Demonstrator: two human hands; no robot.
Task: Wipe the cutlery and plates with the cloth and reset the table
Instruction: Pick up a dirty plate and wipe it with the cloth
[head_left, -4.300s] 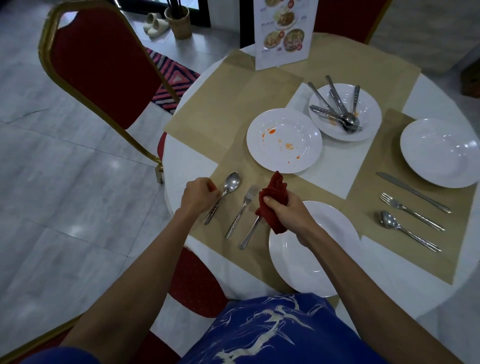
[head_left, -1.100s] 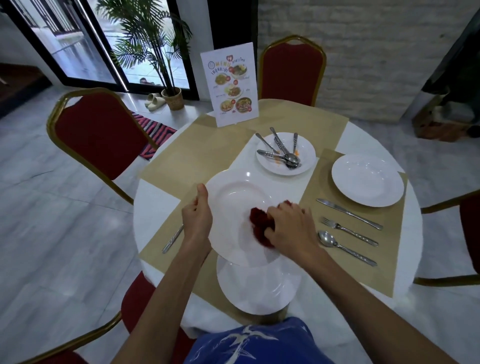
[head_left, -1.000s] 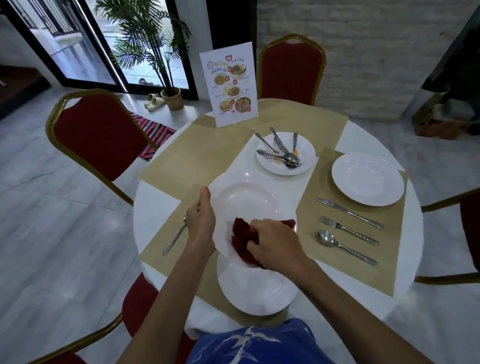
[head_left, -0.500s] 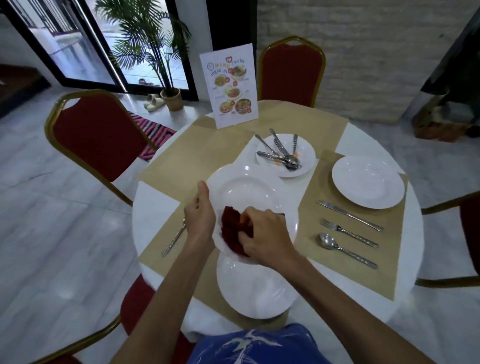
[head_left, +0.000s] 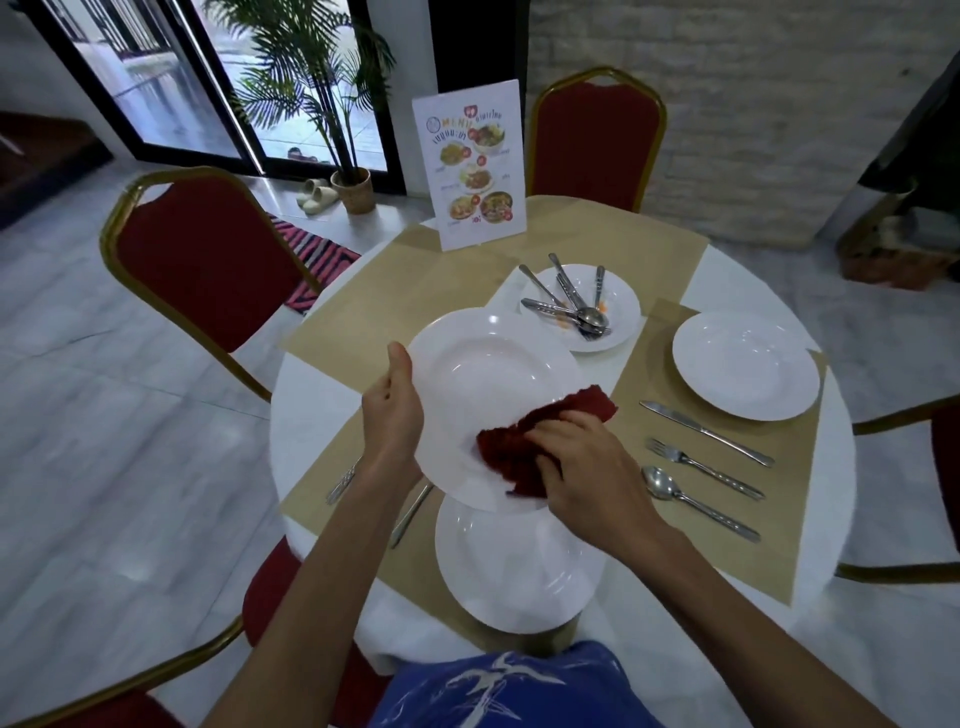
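Note:
My left hand (head_left: 390, 415) grips the left rim of a white plate (head_left: 483, 374), lifted and tilted above the table. My right hand (head_left: 582, 467) presses a dark red cloth (head_left: 524, 441) against the plate's lower right part. Below it a second white plate (head_left: 514, 566) lies on the near placemat. To the left of that plate, cutlery handles (head_left: 340, 480) peek out from under my left arm. Farther back a plate (head_left: 621, 306) holds several pieces of used cutlery (head_left: 571, 306).
On the right placemat (head_left: 769, 499) lie a white plate (head_left: 745, 371), a knife (head_left: 704, 431), a fork (head_left: 701, 466) and a spoon (head_left: 693, 501). A menu stand (head_left: 470, 163) is at the table's far side. Red chairs (head_left: 202, 260) surround the round table (head_left: 306, 405).
The dirty plate came off the table into my left hand, and the stains are gone. In the last second the cloth swept left, then back toward the plate's lower right.

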